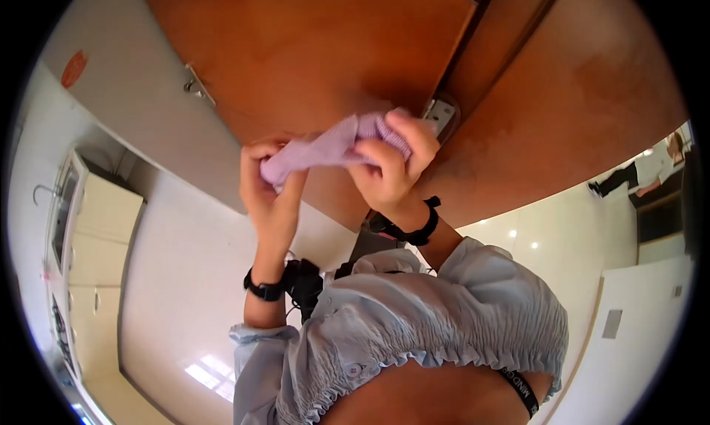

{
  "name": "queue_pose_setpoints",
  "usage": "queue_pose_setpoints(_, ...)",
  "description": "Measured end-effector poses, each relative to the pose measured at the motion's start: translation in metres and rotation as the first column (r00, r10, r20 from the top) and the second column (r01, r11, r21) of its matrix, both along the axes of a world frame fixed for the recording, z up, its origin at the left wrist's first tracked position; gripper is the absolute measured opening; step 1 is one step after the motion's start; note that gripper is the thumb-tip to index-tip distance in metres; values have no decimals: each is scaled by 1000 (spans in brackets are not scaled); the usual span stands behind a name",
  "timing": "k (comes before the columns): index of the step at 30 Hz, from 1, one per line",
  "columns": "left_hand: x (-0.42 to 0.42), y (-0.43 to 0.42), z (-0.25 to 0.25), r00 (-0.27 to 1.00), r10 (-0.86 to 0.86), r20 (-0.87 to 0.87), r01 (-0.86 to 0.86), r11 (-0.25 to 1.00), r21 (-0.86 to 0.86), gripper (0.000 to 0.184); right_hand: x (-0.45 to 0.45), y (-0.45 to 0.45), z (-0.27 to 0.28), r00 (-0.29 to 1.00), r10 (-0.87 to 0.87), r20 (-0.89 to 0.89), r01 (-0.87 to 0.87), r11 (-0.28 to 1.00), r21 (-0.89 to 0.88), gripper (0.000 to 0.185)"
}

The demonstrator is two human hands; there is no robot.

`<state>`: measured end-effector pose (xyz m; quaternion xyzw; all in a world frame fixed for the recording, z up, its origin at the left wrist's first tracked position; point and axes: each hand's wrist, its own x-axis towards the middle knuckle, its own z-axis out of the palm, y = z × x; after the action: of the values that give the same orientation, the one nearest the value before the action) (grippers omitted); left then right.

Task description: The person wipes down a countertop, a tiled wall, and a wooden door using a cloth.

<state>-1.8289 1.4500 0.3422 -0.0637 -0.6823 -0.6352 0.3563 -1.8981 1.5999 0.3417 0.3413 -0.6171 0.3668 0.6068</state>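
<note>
A light purple cloth (325, 145) with a fine ribbed texture is stretched between my two hands, bunched into a long narrow strip. My left hand (270, 181) is closed on its left end, with the thumb and fingers pinching it. The right end is gripped by my right hand (396, 159), its fingers curled into the folds. Both hands are raised in front of an orange-brown wooden panel (310, 48). Whether the cloth touches the wood I cannot tell.
A metal latch (198, 87) sits on the panel's left edge, and a metal fitting (441, 114) is near my right hand. Cream cabinets (100, 240) stand at left on a glossy pale floor (177, 277). Another person (651, 168) is far off at right, beside a white door (629, 336).
</note>
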Motion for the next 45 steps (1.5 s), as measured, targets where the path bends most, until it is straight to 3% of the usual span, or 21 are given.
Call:
queue_pose_setpoints(3,-52,-1,22,999,51,2,-51,995,-81,31,-24,-9,15,943,-332,0,332,942,56,24)
queue_pose_setpoints(5,-80,5,33,995,32,-92,-37,998,-59,34,-36,-16,18,858,-514,7,512,855,86,22)
queue_pose_setpoints(7,-106,13,31,960,-73,-270,94,994,63,36,-35,-25,17,725,-688,15,679,719,146,24)
queue_pose_setpoints(8,-115,20,17,935,-41,-353,95,986,138,51,-37,-27,7,655,-756,24,744,649,159,26)
queue_pose_setpoints(10,-124,22,-19,826,-99,-555,58,994,-91,46,-36,-29,-15,585,-807,75,793,589,154,24)
queue_pose_setpoints(13,-133,20,-33,765,-141,-628,-140,916,-376,50,-43,-32,-20,540,-834,116,823,551,135,29)
queue_pose_setpoints(15,-139,16,-16,692,-141,-708,-303,834,-462,54,-50,-34,18,531,-843,79,834,537,125,33)
queue_pose_setpoints(16,-148,16,19,596,-145,-790,-388,809,-441,56,-54,-36,42,513,-855,70,849,518,103,34)
queue_pose_setpoints(18,-155,12,40,545,-174,-820,-434,778,-454,57,-55,-42,81,491,-868,78,866,496,66,34)
queue_pose_setpoints(20,-156,9,40,645,-205,-736,-364,764,-533,58,-57,-48,100,487,-868,96,870,492,34,32)
queue_pose_setpoints(22,-155,9,41,724,-229,-650,-300,744,-597,61,-55,-46,86,443,-887,129,890,452,50,30)
queue_pose_setpoints(25,-155,6,-5,771,-250,-585,-267,708,-654,61,-56,-40,8,357,-924,136,920,373,118,27)
queue_pose_setpoints(27,-149,-7,-66,811,-350,-469,-160,639,-753,64,-53,-40,-64,339,-929,151,921,360,147,28)
queue_pose_setpoints(31,-152,-12,-82,818,-420,-394,-96,575,-812,68,-53,-40,-82,341,-920,190,912,373,170,27)
queue_pose_setpoints(32,-150,-10,-70,853,-400,-335,-69,551,-832,69,-53,-37,-57,387,-911,142,899,407,163,25)
queue_pose_setpoints(34,-149,0,-26,851,-327,-410,-159,584,-796,70,-48,-39,11,406,-905,127,891,423,166,30)
queue_pose_setpoints(36,-150,11,31,801,-260,-539,-211,720,-661,69,-49,-38,67,426,-899,103,892,437,120,34)
queue_pose_setpoints(38,-153,24,65,777,-222,-589,-228,772,-593,69,-51,-36,93,469,-881,70,880,472,52,34)
queue_pose_setpoints(40,-153,29,66,781,-223,-583,-250,744,-620,71,-53,-31,94,474,-877,76,877,478,51,34)
queue_pose_setpoints(43,-145,26,11,834,-280,-476,-214,632,-745,75,-45,-17,33,446,-889,104,878,457,142,34)
queue_pose_setpoints(45,-135,20,-37,838,-344,-423,-183,554,-812,72,-44,-9,-41,495,-861,121,842,509,179,33)
